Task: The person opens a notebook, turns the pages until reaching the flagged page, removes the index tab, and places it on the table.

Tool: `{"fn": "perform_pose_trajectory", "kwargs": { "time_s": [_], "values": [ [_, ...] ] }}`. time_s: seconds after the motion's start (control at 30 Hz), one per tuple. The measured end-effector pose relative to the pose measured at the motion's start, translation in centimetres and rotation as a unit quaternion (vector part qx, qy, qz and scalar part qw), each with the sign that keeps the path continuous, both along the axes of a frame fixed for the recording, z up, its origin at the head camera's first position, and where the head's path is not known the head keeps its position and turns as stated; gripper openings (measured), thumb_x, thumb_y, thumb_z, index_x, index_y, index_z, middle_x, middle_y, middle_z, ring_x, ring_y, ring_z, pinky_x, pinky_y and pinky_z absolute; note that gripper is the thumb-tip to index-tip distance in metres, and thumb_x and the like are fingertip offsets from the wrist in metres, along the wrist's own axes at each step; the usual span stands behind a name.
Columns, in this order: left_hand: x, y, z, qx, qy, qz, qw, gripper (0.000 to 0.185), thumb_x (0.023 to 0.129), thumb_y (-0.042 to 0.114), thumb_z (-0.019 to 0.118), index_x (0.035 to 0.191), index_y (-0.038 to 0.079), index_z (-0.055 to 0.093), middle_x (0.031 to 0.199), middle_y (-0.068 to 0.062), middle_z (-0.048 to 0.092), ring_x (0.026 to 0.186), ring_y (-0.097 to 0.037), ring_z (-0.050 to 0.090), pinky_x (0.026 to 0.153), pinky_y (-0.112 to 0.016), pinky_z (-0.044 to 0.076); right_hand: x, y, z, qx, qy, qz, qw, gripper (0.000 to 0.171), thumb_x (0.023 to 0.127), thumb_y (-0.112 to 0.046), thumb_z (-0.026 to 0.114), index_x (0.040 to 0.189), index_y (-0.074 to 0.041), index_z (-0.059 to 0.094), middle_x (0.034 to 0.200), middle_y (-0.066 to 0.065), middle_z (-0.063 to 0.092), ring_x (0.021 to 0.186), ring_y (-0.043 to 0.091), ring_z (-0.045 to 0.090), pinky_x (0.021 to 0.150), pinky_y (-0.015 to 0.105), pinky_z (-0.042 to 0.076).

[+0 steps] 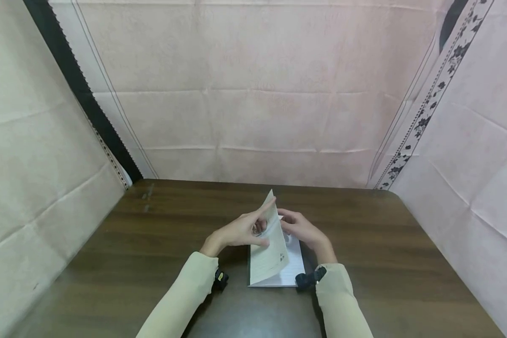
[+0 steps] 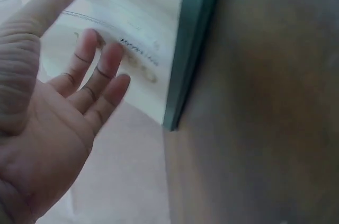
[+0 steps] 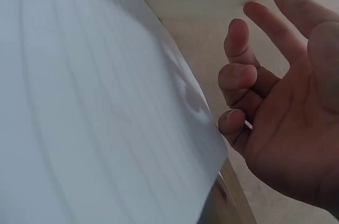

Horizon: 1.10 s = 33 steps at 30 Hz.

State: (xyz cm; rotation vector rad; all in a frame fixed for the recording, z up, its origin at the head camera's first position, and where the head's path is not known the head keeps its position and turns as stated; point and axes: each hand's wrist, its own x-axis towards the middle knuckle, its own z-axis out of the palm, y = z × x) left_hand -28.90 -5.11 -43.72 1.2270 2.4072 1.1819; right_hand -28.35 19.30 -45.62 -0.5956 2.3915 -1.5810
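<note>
Notebook point(image 1: 296, 268) lies open on the brown desk point(image 1: 405, 281), near the middle and between the two hands, with a dark green edge point(image 2: 192, 49) along its left side. One page point(image 1: 271, 259) stands raised and tilted over it, its peak at the far end; lined paper shows beneath, to the right. The left hand point(image 1: 246, 228) is spread at the page's left face, fingers slightly bent and not closed round anything, with fingertips near dark lettering on the paper. The right hand point(image 1: 303, 228) is on the page's right side, loosely open, thumb and index fingertips against the sheet and the other fingers bent in the air. Both arms wear pale sleeves point(image 1: 342, 291), with black bands point(image 1: 306, 280) at the wrists. Pale creased cloth point(image 1: 279, 70) hangs at the left, far and right sides
</note>
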Motion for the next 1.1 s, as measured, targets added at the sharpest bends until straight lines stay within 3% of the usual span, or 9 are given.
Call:
{"fn": "perform_pose_trajectory", "kwargs": {
  "time_s": [0.23, 0.4, 0.57, 0.7, 0.87, 1.1],
  "values": [
    [0.1, -0.9, 1.0, 0.025, 0.018, 0.007, 0.9995, 0.067, 0.097, 0.032, 0.067, 0.155, 0.036, 0.034, 0.115, 0.003, 0.064, 0.105, -0.014, 0.061, 0.092, -0.039, 0.051, 0.3, -0.2, -0.3, 0.014, -0.005, 0.032, 0.999, 0.054, 0.101, -0.035, 0.059, 0.150, -0.015, 0.048, 0.114, 0.011, 0.065, 0.102, 0.028, 0.057, 0.089, 0.047, 0.043],
    [-0.3, -1.7, 1.7, 0.053, 0.030, 0.062, 0.9962, 0.039, 0.100, 0.035, 0.061, 0.138, 0.032, 0.053, 0.110, 0.006, 0.066, 0.098, -0.013, 0.061, 0.086, -0.038, 0.052, 0.3, -0.3, -0.1, 0.022, 0.001, 0.032, 0.999, 0.053, 0.100, -0.038, 0.060, 0.150, -0.025, 0.049, 0.104, 0.014, 0.065, 0.093, 0.030, 0.059, 0.089, 0.047, 0.041],
    [-0.6, -2.5, 2.0, 0.082, 0.040, 0.107, 0.9901, 0.016, 0.102, 0.033, 0.058, 0.115, 0.024, 0.063, 0.099, 0.006, 0.066, 0.091, -0.015, 0.060, 0.081, -0.035, 0.051, 0.2, 0.1, -0.4, 0.030, -0.006, 0.031, 0.999, 0.046, 0.102, -0.031, 0.058, 0.147, -0.033, 0.051, 0.098, 0.012, 0.065, 0.084, 0.031, 0.059, 0.089, 0.045, 0.041],
    [-0.9, -3.5, 2.1, 0.103, 0.045, 0.134, 0.9846, 0.009, 0.102, 0.025, 0.059, 0.102, 0.018, 0.064, 0.091, 0.003, 0.062, 0.085, -0.017, 0.056, 0.075, -0.033, 0.048, 0.1, 0.5, -0.6, 0.038, -0.005, 0.023, 0.999, 0.045, 0.102, -0.029, 0.058, 0.146, -0.032, 0.053, 0.097, 0.011, 0.066, 0.086, 0.031, 0.058, 0.086, 0.043, 0.042],
    [-1.2, -5.0, 2.8, 0.091, 0.045, 0.151, 0.9834, 0.012, 0.100, 0.012, 0.057, 0.109, 0.013, 0.065, 0.085, -0.001, 0.060, 0.077, -0.018, 0.053, 0.070, -0.032, 0.046, 0.1, 1.0, -0.8, 0.080, 0.006, -0.010, 0.997, 0.043, 0.099, -0.033, 0.062, 0.141, -0.027, 0.059, 0.099, 0.003, 0.067, 0.097, 0.024, 0.056, 0.080, 0.039, 0.044],
    [-1.2, -8.2, 3.7, 0.039, 0.027, 0.142, 0.9886, 0.025, 0.097, 0.008, 0.056, 0.121, 0.012, 0.063, 0.088, -0.004, 0.060, 0.076, -0.019, 0.055, 0.068, -0.034, 0.048, 0.2, 1.4, -1.3, 0.107, 0.012, -0.027, 0.994, 0.040, 0.099, -0.037, 0.062, 0.138, -0.029, 0.062, 0.118, -0.001, 0.067, 0.112, 0.022, 0.056, 0.097, 0.051, 0.044]
  ]
}}
